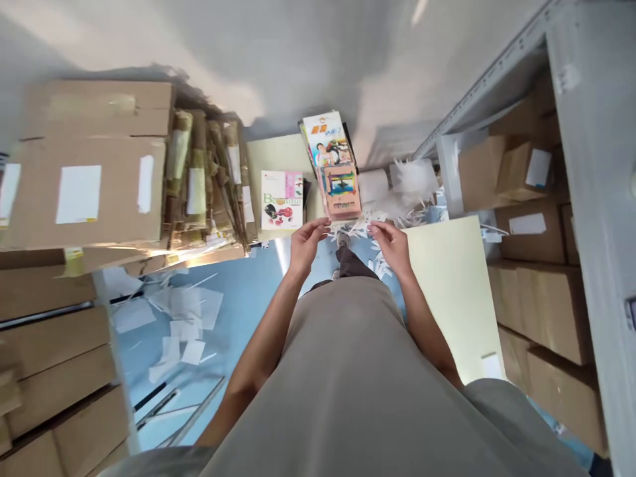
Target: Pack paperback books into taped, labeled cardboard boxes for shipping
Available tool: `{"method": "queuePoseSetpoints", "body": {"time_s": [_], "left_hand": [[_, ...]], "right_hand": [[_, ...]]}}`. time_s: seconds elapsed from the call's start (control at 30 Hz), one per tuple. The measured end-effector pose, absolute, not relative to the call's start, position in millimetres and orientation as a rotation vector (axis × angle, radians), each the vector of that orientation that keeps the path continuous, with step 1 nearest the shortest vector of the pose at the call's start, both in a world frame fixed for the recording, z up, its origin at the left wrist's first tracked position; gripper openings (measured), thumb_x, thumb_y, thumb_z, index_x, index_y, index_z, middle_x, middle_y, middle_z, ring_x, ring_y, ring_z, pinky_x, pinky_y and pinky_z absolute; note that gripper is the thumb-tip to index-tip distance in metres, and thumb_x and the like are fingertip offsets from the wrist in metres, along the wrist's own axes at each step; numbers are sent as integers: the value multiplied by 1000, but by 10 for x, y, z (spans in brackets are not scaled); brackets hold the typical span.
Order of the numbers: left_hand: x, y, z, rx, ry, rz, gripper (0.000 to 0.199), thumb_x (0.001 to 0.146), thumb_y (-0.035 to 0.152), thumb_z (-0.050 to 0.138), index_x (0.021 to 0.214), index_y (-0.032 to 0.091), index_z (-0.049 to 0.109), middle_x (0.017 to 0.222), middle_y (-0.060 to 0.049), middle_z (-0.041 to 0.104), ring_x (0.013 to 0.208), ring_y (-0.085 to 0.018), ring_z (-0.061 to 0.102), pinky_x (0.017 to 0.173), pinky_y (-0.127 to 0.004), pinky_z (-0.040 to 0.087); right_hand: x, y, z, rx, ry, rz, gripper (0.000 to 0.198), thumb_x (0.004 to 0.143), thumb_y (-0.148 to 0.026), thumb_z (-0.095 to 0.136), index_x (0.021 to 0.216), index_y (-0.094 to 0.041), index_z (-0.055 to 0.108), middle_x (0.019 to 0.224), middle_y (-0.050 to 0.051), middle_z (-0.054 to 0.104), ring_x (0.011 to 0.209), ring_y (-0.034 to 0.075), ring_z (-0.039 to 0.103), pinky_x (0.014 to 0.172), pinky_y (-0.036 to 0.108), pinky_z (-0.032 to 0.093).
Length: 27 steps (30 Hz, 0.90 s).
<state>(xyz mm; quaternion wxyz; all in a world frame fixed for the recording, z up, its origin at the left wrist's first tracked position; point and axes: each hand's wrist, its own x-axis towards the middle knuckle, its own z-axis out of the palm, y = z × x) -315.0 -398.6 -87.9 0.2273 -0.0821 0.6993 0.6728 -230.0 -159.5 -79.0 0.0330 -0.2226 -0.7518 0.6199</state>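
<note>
My left hand (305, 248) hovers just in front of a stack of books, its fingers loosely bent with gaps between them and nothing visible in them. On the other side, my right hand (392, 245) is held in much the same pose, fingers apart and pointing inward. Between and beyond them stands the book stack, topped by an illustrated cover (330, 142) and a smaller pink-orange book (342, 189) nearest me. Left of the stack lies a white book (281, 202) with red and black shapes on its cover. Whether my left fingertips touch the stack is hard to tell.
Flattened cardboard boxes (114, 179) stand on the left. Cartons fill the shelves at left (59, 377) and right (541, 298). A pale yellow board (447, 278) is at my right. Paper scraps (183, 324) litter the blue floor, with metal bars (183, 411) nearby. White wrapping material (402, 185) lies right of the books.
</note>
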Motion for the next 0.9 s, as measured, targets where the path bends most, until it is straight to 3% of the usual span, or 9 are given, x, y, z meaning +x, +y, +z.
{"method": "queuePoseSetpoints", "body": {"time_s": [0.27,0.57,0.9], "left_hand": [[-3957,-3890,-1009,-356,2009,1755,56,95,50,76,141,18,79,157,-18,77,143,-33,74,125,-50,58],[-4386,-4216,-1195,-542,2059,1723,49,92,46,76,133,19,81,152,-18,79,142,-34,75,129,-54,55],[-4762,-5082,-1417,-653,2139,1617,47,90,35,74,132,16,79,150,-21,79,137,-36,77,118,-53,63]], "right_hand": [[-3665,-1604,-1015,-486,-2599,1834,54,101,-73,71,119,-24,87,121,13,91,113,33,87,105,47,71],[-4310,-1883,-1257,-355,-2760,1934,42,103,-64,72,116,-27,86,122,12,91,107,32,88,103,48,71],[-4463,-2376,-1251,-474,-2816,1829,36,103,-55,74,118,-26,87,121,12,91,110,32,87,105,48,70]]}}
